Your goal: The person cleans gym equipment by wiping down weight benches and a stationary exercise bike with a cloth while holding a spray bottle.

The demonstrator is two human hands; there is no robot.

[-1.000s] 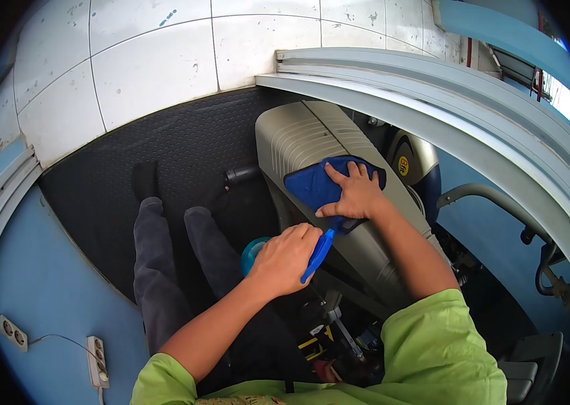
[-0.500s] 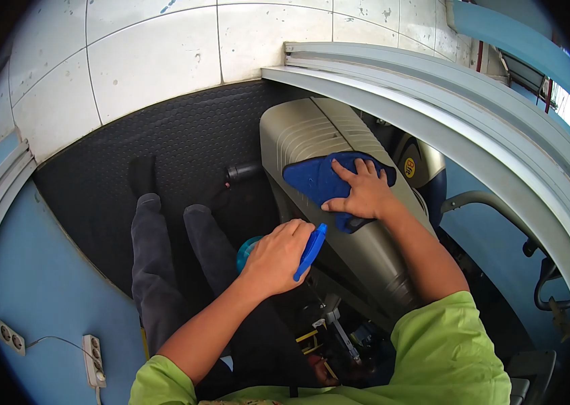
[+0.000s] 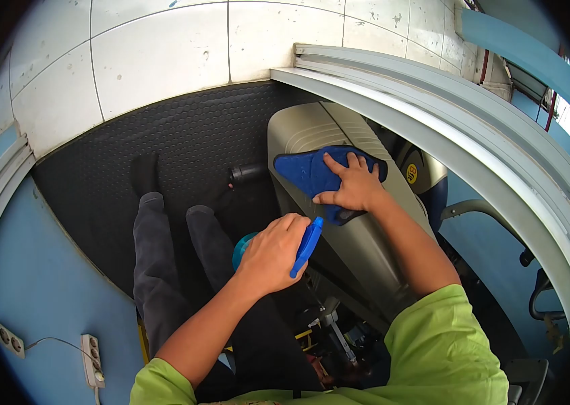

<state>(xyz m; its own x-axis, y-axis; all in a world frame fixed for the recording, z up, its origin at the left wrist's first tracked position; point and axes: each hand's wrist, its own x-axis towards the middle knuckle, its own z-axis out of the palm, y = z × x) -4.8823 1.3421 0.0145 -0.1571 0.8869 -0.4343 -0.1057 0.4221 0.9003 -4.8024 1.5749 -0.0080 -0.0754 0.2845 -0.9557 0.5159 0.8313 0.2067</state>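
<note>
My left hand (image 3: 273, 253) is closed around a spray bottle, whose blue trigger head (image 3: 306, 248) sticks out on the right and whose teal body (image 3: 242, 248) shows partly behind the fingers. Spread flat, my right hand (image 3: 356, 185) presses on a blue cloth (image 3: 305, 173). The cloth lies on top of a long grey-beige machine housing (image 3: 359, 250), reaching its left edge. Part of the cloth is hidden under the palm.
Two legs in dark trousers (image 3: 153, 243) rest on the black textured mat (image 3: 96, 175). A black cylinder (image 3: 248, 173) lies beside the housing. A metal rail (image 3: 433, 101) curves past on the right. A power strip (image 3: 93, 361) is at lower left.
My right hand and the cloth have slid a little left across the housing. My left hand keeps hold of the spray bottle. The whole view has shifted slightly.
</note>
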